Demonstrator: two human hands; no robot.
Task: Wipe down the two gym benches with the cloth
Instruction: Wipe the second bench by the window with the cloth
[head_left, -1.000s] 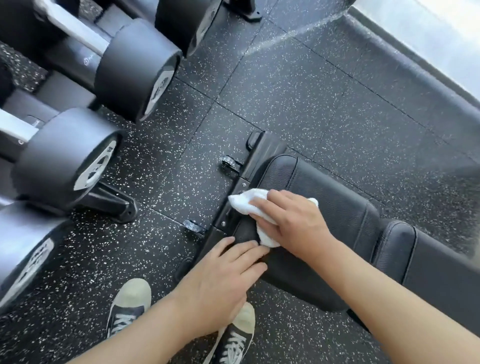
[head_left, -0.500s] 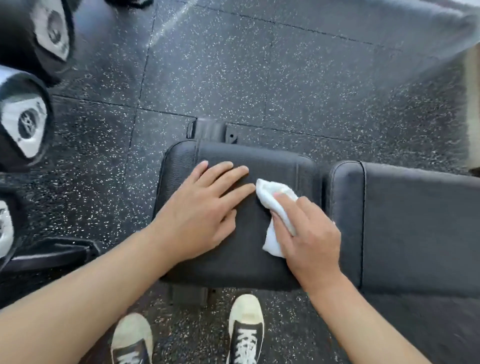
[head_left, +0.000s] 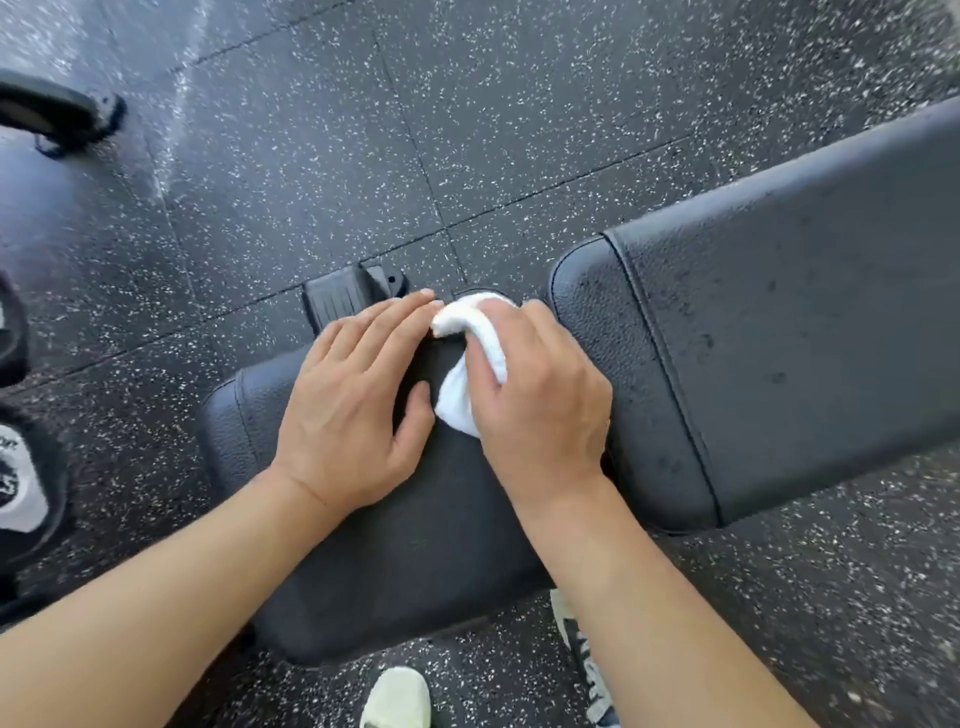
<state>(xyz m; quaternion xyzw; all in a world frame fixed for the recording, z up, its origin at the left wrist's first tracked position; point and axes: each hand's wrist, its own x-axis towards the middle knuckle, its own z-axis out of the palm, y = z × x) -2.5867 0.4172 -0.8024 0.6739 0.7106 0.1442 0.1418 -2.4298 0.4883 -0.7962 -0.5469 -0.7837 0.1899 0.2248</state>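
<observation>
**Cloth at the seat pad's far edge**

Both hands have slid toward the far edge of the seat pad (head_left: 415, 525) since half a second ago. My right hand (head_left: 540, 395) grips the cloth (head_left: 475, 358), apparently bunched; my left hand (head_left: 353, 395) lies flat just beside it. Unwiped back pad (head_left: 779, 332) runs lengthwise rightward, nearer my right hand.

Soft, even daylight fills the scene, seemingly from the upper left, where a pale sheen washes over the speckled rubber floor (head_left: 322, 135). Shadows are faint. The dumbbell ends (head_left: 21, 483) at the left edge are smeared by motion blur, and the wide-angle lens bends the backrest pad (head_left: 810, 322).
</observation>
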